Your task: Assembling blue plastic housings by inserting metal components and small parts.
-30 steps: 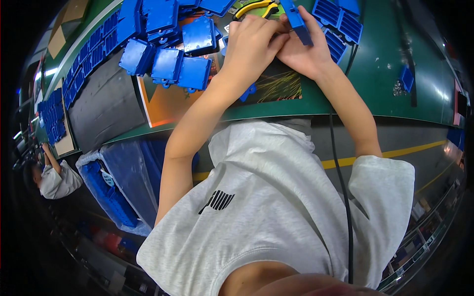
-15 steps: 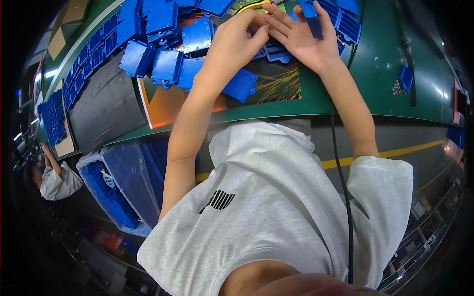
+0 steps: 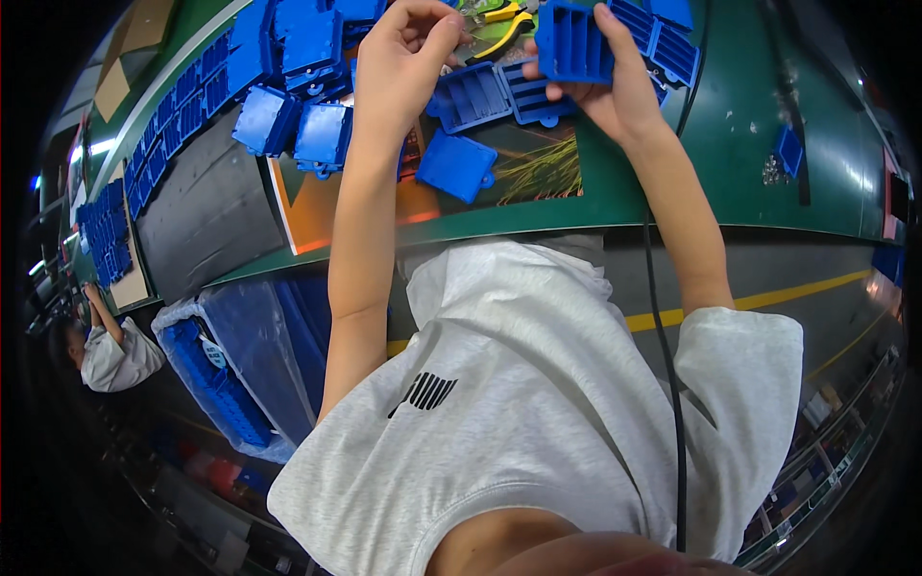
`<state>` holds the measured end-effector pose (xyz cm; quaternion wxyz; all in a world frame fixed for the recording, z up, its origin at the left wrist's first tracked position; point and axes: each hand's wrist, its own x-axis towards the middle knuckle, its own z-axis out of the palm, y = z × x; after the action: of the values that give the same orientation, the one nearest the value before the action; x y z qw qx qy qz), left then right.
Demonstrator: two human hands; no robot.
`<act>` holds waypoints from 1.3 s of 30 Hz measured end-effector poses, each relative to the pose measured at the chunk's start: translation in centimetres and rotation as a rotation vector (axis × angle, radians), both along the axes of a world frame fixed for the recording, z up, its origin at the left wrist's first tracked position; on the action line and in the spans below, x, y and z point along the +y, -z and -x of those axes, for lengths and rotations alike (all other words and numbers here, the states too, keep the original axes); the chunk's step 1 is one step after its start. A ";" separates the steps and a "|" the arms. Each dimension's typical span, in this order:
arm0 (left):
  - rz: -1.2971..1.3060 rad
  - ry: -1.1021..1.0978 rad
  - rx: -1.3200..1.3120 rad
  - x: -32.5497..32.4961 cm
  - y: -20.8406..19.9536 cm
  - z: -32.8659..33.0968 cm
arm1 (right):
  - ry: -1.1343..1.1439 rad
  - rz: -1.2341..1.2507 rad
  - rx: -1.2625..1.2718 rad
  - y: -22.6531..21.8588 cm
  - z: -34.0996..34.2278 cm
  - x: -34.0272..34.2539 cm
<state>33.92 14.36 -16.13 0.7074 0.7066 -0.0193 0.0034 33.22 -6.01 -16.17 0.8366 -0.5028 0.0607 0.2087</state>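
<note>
Right hand [image 3: 615,91] holds a blue ribbed part [image 3: 573,40] above the green bench [image 3: 730,163].
The part sits at the top of the view, thumb on its lower edge and a fingertip [image 3: 605,13] over its upper right corner. The left hand [image 3: 401,60] is loosely curled just beside it, fingers bent; whether it grips anything cannot be told. More blue parts [image 3: 457,165] lie below, yellow-handled pliers [image 3: 506,29] between the hands.

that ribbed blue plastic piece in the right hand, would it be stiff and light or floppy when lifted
Probably stiff: the ribbed blue plastic piece keeps its flat shape though the right hand grips only its lower edge. Likely light for its size, since fingertips alone hold it up. Its moulded ribs and thin walls suggest it would slide, not roll, on the green table.
</note>
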 end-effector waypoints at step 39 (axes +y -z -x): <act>0.208 0.102 -0.040 0.3 0.2 0.5 | -0.103 0.096 -0.172 1.9 1.6 1.4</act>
<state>33.46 14.67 -16.37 0.7756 0.6272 -0.0690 -0.0165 31.58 -4.62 -18.10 0.8019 -0.5607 -0.0274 0.2045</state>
